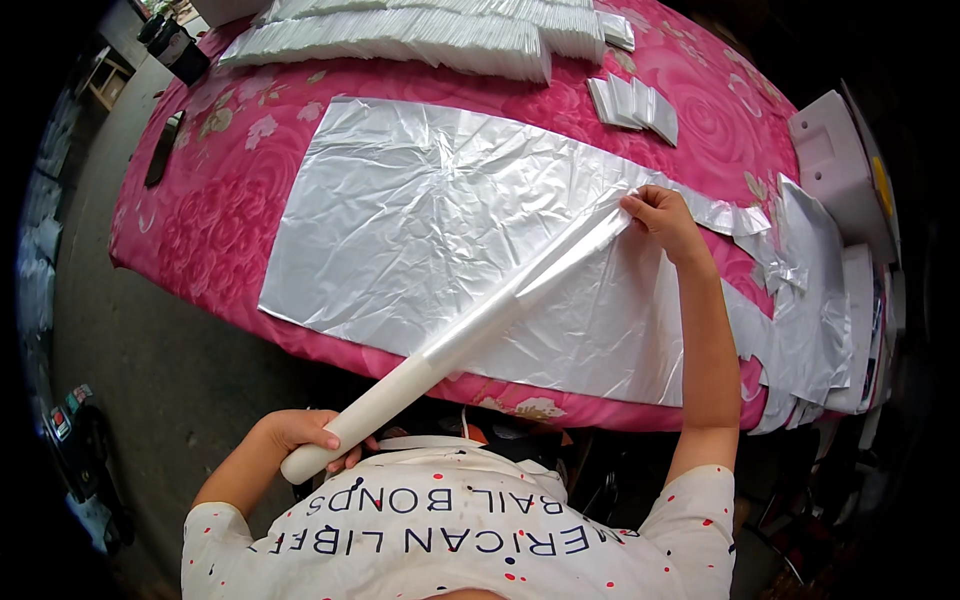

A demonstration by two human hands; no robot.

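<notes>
A long white tube (385,400) slants from near my body up over the table, its far part wrapped in translucent plastic film (540,280). My left hand (312,437) is closed around the tube's near end, off the table's front edge. At the upper right my right hand (662,218) pinches the far end of the film between thumb and fingers. Beneath the tube, a large crinkled sheet of silvery plastic (370,220) lies spread flat on the table.
The table has a pink floral cloth (225,215). Stacked folded plastic packs (400,40) line its far side, with a few small packs (635,105) nearer. A dark phone (164,150) and black bottle (175,48) sit left. Loose plastic (815,290) and a white foam box (840,165) are right.
</notes>
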